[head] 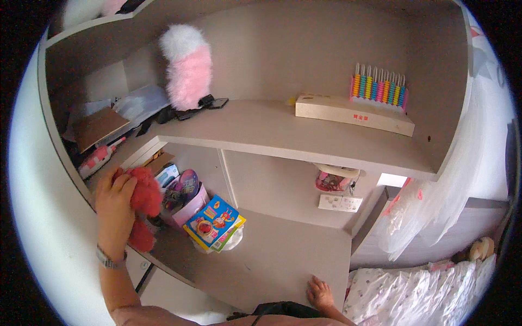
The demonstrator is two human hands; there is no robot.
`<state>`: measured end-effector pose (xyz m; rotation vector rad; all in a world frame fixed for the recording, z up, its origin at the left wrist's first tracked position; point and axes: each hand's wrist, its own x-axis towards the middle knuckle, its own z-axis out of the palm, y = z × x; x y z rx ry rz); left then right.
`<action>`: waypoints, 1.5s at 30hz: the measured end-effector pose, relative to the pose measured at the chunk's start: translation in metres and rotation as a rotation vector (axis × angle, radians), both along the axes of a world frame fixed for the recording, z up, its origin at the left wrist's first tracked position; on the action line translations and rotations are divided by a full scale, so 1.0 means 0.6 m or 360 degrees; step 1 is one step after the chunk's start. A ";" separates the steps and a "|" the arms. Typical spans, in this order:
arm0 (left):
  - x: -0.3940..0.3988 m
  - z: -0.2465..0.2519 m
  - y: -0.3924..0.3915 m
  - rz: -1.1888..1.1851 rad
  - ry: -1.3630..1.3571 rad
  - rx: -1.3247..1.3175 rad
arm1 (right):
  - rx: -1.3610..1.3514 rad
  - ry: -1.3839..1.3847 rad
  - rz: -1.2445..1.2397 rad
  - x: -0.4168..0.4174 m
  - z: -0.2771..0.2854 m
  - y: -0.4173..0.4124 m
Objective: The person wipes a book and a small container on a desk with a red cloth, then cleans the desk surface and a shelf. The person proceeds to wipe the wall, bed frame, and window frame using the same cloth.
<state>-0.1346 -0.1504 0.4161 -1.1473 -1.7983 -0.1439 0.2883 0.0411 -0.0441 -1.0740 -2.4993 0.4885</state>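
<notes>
My left hand (116,199) grips a fuzzy red cloth (147,195) near the left end of the shelf; one part of it hangs down below the fingers. A wristwatch is on that wrist. Just above the hand lies a pink-and-white bottle-shaped item (100,159) on the shelf. My right hand (320,293) rests on the grey desktop (281,252) near its front right side, fingers spread and holding nothing. Picture books (214,222), the top one blue and yellow, lie on the desk beside a pink bin (191,208) filled with small items.
On the upper shelf (253,122) are a pink-and-white fluffy object (189,69), a long wooden box (350,114) and a bead abacus (379,89). Under it, a small bag (332,181) hangs above wall sockets (340,202). White netting (428,212) and a bed (412,297) are at right.
</notes>
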 end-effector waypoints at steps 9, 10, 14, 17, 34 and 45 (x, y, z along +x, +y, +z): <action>-0.044 0.004 0.045 -0.0070 -0.0037 0.0132 | 0.0043 -0.0044 0.0040 0.011 -0.020 0.004; -0.047 0.005 0.064 -0.0097 -0.0040 0.0144 | 0.0034 -0.0032 0.0033 0.010 -0.014 0.000; -0.072 0.016 0.143 -0.0093 -0.0303 0.0095 | -0.0111 0.0001 0.0037 0.009 0.000 -0.002; -0.087 0.026 0.169 -0.0271 -0.0394 0.0191 | -0.0057 0.0036 0.0051 -0.001 -0.006 0.002; -0.027 -0.042 0.308 -0.1667 -0.1084 0.1140 | -0.0046 -0.0047 0.0006 0.005 -0.010 0.000; 0.349 -0.010 0.416 -0.2004 -0.0115 0.0482 | -0.0031 -0.0032 0.0011 0.007 -0.004 -0.001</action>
